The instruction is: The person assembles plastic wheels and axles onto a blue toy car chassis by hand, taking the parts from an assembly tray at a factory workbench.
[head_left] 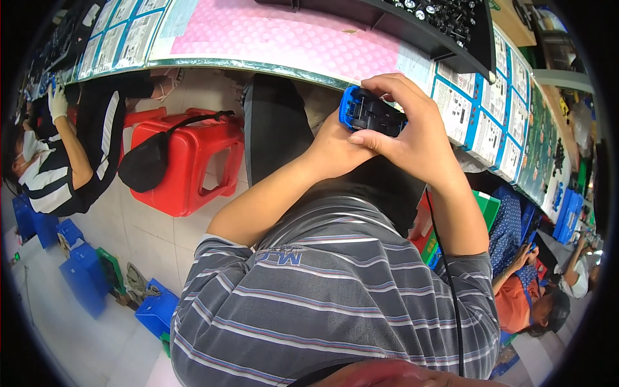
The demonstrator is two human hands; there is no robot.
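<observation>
A toy car [376,116] with a blue body is held between my two hands, its black underside and small wheels turned up. My left hand [338,149] supports it from below and the near side, most of its fingers hidden beneath the car. Around the far and right sides curls my right hand [418,119], its thumb lying along the car's near edge and its fingers over the far edge. The car is in front of my body, just off the near edge of the workbench [284,39] with its pink bubble-patterned cover.
On the bench at the far right stands a black tray [387,29] of small black and shiny parts. Printed sheets [451,103] cover the bench top. A red stool [187,168] with a black bag is at left. Co-workers sit on both sides; blue bins [84,271] stand behind.
</observation>
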